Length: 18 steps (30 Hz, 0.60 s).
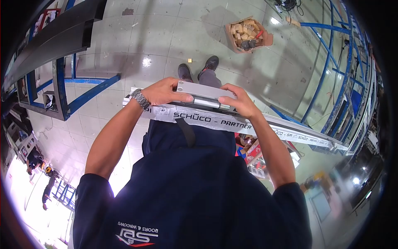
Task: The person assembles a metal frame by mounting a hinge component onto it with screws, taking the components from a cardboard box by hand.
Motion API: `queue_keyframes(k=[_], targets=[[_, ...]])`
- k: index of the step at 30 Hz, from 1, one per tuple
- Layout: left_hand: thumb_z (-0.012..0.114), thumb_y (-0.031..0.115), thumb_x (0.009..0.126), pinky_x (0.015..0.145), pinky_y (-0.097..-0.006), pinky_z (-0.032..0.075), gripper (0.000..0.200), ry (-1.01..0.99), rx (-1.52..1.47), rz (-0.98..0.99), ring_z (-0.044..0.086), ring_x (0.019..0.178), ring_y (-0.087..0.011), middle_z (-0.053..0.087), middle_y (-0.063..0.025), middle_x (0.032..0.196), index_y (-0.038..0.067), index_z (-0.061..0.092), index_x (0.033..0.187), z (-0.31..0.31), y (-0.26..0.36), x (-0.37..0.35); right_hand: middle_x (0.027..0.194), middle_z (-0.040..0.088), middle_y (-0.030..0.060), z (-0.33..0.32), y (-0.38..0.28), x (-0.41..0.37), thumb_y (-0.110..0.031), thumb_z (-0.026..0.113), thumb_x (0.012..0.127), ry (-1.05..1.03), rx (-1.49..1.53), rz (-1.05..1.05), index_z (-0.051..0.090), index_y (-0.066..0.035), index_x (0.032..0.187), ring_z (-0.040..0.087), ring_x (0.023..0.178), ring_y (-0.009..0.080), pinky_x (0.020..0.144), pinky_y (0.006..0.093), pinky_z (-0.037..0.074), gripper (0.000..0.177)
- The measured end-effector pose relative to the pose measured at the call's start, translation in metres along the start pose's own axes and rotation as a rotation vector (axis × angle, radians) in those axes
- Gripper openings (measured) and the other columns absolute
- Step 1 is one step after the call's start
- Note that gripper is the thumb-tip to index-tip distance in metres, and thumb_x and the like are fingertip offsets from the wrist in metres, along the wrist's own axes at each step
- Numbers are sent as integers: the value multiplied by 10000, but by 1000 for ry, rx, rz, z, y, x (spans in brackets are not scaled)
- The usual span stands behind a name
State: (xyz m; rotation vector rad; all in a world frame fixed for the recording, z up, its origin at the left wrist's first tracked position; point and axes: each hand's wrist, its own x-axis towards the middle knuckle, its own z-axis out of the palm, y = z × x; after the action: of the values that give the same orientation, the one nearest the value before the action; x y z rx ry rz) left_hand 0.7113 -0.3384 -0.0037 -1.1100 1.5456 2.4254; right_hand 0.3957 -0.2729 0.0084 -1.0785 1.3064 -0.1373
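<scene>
Hinge-like metal piece (199, 89), a pale plate with a silver cylinder along it, sits at the long profile (213, 119) in front of the person's waist; whether it touches the profile I cannot tell. The fingers of both hands are closed on it, 1 hand per end: the left hand (161, 92), below a wristwatch (141, 98), and the right hand (240, 102), each with its thumb against the cylinder. Beyond, 1 carton (268, 40) of wood blocks (245, 30) stands on the floor (166, 29).
</scene>
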Motion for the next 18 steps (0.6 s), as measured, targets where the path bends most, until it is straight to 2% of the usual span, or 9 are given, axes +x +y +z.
queue_keyframes(k=[3, 9, 13, 14, 17, 18], targets=[[798, 538, 864, 956, -351, 520, 701, 15, 32, -34, 676, 1075, -224, 742, -151, 1153, 2, 677, 1299, 1, 4, -2, 1146, 697, 164, 2, -2, -1, -510, 752, 848, 17, 25, -16, 671, 2, 1195, 629, 1096, 271, 1009, 387, 443, 624], [821, 445, 867, 977, -354, 519, 636, 81, -121, 75, 677, 1091, -234, 740, -141, 1152, 13, 664, 1306, 8, -5, 3, 1146, 697, 150, -3, -7, -1, -463, 760, 864, -59, 49, -36, 670, 8, 1220, 633, 1092, 247, 986, 366, 459, 597], [849, 384, 846, 903, -349, 538, 577, 86, 118, 98, 692, 1002, -192, 744, -141, 1088, 19, 675, 1258, 6, -9, 0, 1155, 701, 131, -1, -13, -15, -334, 832, 820, -52, 126, -86, 677, -1, 1216, 650, 1094, 238, 992, 350, 474, 540], [856, 352, 841, 871, -345, 542, 537, 79, 81, 102, 695, 952, -176, 747, -135, 1044, 27, 682, 1231, 6, -5, -1, 1154, 701, 123, -1, -10, -14, -285, 870, 778, -49, 105, -93, 652, -20, 1260, 661, 1077, 227, 983, 344, 486, 592], [858, 336, 839, 876, -337, 545, 514, 75, -21, 56, 703, 954, -177, 757, -124, 1027, 30, 689, 1216, 5, -10, 2, 1133, 710, 111, -2, -6, -11, -282, 896, 747, 5, 74, -96, 606, -52, 1327, 669, 1062, 219, 966, 339, 494, 688], [863, 320, 835, 875, -329, 550, 499, 66, -39, 31, 717, 952, -176, 764, -119, 1031, 40, 695, 1211, 3, -9, 3, 1115, 720, 103, -4, 0, -8, -237, 924, 711, -17, 84, -92, 570, -77, 1368, 678, 1055, 221, 958, 340, 503, 763]])
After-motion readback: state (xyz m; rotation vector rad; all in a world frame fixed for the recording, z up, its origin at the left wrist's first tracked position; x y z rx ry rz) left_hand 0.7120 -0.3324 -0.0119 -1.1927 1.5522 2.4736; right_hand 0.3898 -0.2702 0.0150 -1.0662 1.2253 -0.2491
